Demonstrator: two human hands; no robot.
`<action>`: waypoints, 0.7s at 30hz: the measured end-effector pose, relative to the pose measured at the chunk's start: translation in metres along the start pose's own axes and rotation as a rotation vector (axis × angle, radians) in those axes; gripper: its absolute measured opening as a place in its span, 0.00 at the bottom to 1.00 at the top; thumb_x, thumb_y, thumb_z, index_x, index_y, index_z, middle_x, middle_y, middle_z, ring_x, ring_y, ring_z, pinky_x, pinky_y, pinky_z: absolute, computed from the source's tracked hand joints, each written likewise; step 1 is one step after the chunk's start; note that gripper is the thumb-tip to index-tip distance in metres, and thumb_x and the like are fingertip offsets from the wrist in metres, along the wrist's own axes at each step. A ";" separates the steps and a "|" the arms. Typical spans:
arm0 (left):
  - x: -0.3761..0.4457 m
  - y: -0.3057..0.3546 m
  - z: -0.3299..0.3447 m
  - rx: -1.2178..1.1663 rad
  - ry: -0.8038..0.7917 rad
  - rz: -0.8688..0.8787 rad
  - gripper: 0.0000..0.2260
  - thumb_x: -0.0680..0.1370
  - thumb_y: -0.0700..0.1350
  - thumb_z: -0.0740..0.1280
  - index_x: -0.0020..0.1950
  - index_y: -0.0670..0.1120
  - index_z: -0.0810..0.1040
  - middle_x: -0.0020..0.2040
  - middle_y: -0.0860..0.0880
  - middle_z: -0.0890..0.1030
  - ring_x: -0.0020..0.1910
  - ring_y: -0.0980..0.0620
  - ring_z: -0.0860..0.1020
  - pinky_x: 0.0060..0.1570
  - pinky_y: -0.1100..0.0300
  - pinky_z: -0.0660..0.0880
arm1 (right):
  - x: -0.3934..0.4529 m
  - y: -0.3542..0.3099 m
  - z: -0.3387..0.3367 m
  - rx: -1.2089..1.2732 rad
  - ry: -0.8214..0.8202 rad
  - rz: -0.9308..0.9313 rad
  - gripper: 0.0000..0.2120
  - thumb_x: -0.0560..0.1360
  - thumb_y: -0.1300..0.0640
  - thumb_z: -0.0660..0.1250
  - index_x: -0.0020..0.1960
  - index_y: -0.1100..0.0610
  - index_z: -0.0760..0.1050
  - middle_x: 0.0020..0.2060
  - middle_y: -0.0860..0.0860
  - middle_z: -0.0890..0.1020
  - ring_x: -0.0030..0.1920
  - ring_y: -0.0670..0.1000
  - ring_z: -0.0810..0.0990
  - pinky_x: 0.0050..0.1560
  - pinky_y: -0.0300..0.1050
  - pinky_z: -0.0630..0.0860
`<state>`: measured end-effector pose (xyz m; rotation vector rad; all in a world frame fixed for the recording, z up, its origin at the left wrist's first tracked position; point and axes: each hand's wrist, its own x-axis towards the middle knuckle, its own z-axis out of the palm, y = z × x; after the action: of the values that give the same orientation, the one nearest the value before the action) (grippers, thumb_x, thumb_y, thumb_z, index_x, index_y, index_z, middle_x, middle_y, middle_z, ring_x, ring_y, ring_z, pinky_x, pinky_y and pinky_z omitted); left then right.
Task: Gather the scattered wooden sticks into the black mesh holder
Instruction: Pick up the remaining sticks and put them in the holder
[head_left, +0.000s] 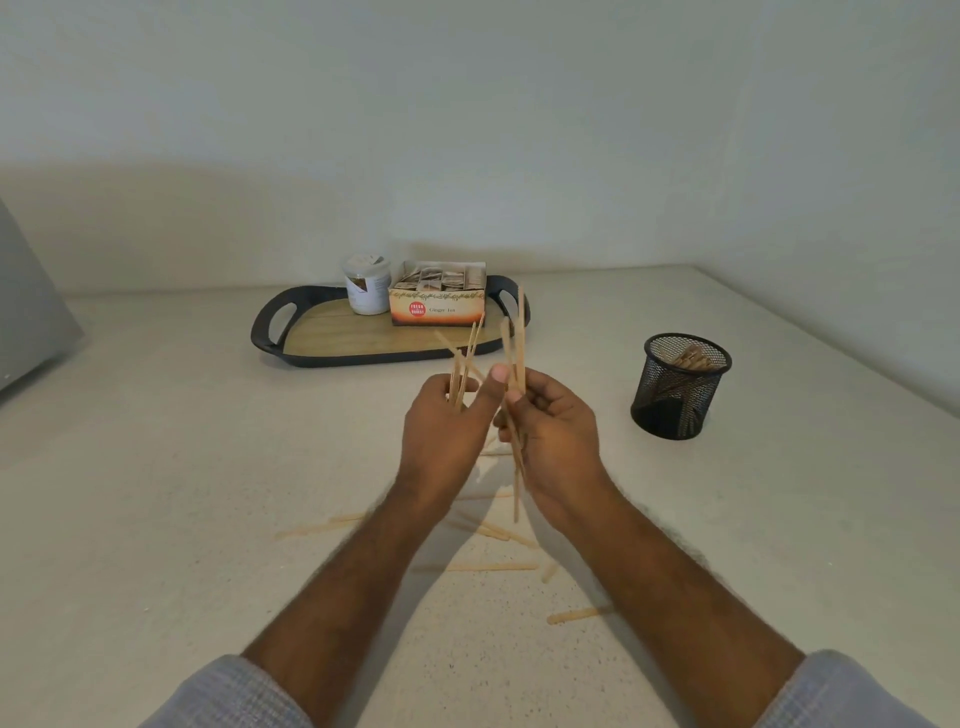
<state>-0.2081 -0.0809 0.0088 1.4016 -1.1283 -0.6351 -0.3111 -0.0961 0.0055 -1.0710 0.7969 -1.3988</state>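
Both hands hold sticks above the tabletop

A tray (291, 332) sits toward the far edge. The left hand (441, 421) grips a fanned bunch of sticks (464, 364); the right hand (550, 431) pinches more sticks upright. Loose sticks (493, 567) lie below them near the front edge. The holder (680, 387) stands toward the right edge with sticks inside.

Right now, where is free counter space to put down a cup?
Bare counter lies left of the left hand, below the tray. Another patch lies between the right hand and the mesh holder. Crowded: loose sticks under both forearms.
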 end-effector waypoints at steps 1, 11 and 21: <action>-0.001 0.002 0.004 -0.057 -0.009 -0.023 0.26 0.67 0.71 0.66 0.47 0.50 0.78 0.40 0.51 0.83 0.37 0.55 0.80 0.32 0.62 0.72 | -0.004 0.001 0.006 0.020 -0.011 -0.010 0.11 0.77 0.66 0.64 0.54 0.56 0.82 0.43 0.55 0.85 0.41 0.53 0.83 0.40 0.44 0.81; 0.007 -0.002 0.009 -0.376 0.105 -0.213 0.15 0.78 0.56 0.66 0.45 0.45 0.81 0.38 0.47 0.84 0.42 0.49 0.84 0.44 0.53 0.82 | -0.021 0.016 0.028 -0.463 0.037 -0.355 0.12 0.77 0.66 0.64 0.55 0.56 0.82 0.45 0.49 0.84 0.47 0.44 0.82 0.47 0.34 0.79; 0.019 -0.013 -0.006 -0.889 0.234 -0.494 0.20 0.78 0.61 0.62 0.37 0.45 0.72 0.25 0.51 0.74 0.24 0.56 0.74 0.36 0.59 0.76 | -0.023 0.011 0.024 -0.736 -0.239 -0.450 0.15 0.76 0.67 0.64 0.60 0.56 0.81 0.53 0.50 0.84 0.53 0.42 0.80 0.58 0.33 0.75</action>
<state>-0.1926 -0.0970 0.0022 0.9150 -0.2121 -1.1156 -0.2864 -0.0716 0.0002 -2.0477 0.9562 -1.3194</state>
